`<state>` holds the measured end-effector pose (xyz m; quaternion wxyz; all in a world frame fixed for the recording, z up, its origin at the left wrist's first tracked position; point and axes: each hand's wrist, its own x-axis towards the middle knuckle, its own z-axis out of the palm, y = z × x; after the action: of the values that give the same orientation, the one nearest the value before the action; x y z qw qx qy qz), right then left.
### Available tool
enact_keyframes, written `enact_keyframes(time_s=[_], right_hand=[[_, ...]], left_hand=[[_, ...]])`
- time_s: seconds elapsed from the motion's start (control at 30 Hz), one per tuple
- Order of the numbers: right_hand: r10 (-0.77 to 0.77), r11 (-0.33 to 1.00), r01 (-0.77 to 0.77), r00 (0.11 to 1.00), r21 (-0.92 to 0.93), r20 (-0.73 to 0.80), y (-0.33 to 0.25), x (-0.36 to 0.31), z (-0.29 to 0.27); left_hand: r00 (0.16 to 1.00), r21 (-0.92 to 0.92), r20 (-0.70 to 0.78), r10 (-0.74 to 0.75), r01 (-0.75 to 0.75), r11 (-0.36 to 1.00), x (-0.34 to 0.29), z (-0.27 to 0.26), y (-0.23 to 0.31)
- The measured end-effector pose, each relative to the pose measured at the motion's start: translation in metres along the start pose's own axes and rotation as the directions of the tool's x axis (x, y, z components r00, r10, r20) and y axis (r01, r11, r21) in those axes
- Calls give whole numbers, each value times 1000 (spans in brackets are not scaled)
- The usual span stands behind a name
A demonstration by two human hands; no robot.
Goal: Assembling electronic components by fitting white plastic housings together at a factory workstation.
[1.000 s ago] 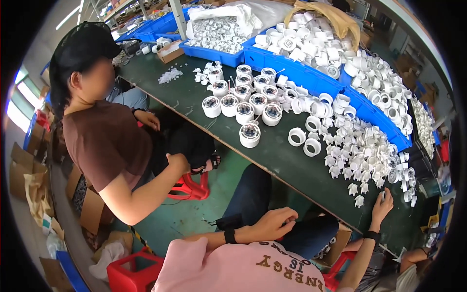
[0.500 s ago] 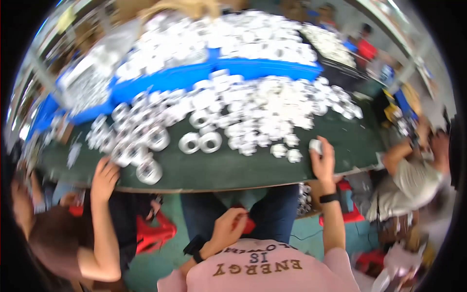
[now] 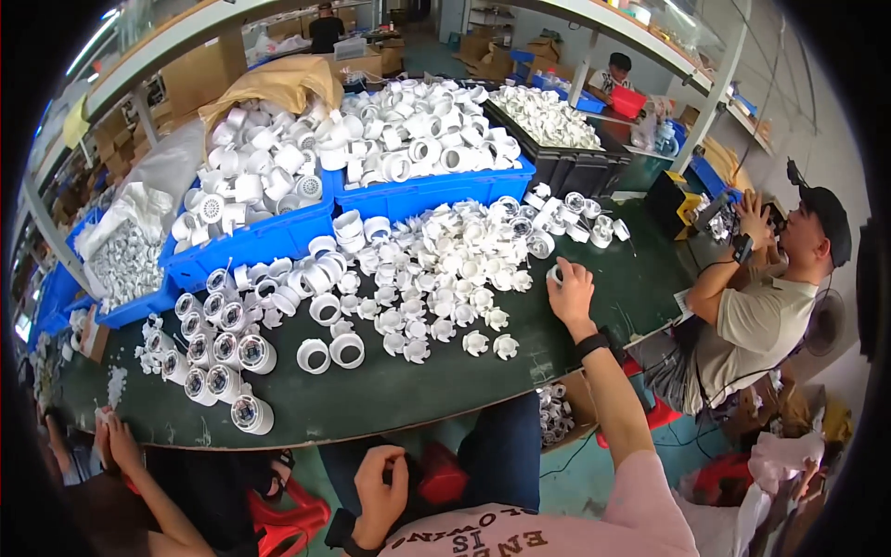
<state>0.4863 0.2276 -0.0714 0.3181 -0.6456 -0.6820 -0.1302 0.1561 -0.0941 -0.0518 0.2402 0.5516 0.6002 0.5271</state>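
My right hand reaches over the right part of the table, fingers closed on a small white plastic ring. Just beyond it lie white round parts with thin leads. To its left spreads a heap of white crown-shaped plastic caps, with a few loose ones towards the near edge. My left hand is over my lap, below the table edge. Its fingers are curled, and anything inside them is hidden. Two white plastic rings lie left of the loose caps, near several clear-faced round units.
Blue bins heaped with white housings line the table's far side. A black crate holds white parts at the back right. At the left edge, a neighbour's hands are near small pieces. Another person sits at the right.
My right hand has moved farther out across the table, still with the white piece. My left hand stays over my lap. The neighbour's hand has left the clear-faced units. The view has shifted.
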Motion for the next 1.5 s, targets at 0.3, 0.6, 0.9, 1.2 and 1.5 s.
enact_keyframes(time_s=[0.3, 0.6, 0.9, 1.2, 1.5], right_hand=[[157, 983, -118, 937, -142, 313, 27, 86, 46], [-196, 959, 108, 919, 260, 342, 64, 102, 95], [-237, 814, 177, 971, 553, 38, -40, 19, -15], [-291, 856, 118, 914, 503, 281, -35, -25, -13], [18, 215, -441, 894, 871, 448, -48, 69, -72]], left_hand=[[890, 372, -362, 275, -133, 919, 91, -16, -51], [920, 413, -280, 275, -143, 899, 97, -17, -53], [911, 412, -299, 285, -146, 899, 90, -20, -49], [933, 447, -229, 276, -152, 882, 100, -15, -55], [945, 409, -224, 237, -130, 903, 96, -14, -58]])
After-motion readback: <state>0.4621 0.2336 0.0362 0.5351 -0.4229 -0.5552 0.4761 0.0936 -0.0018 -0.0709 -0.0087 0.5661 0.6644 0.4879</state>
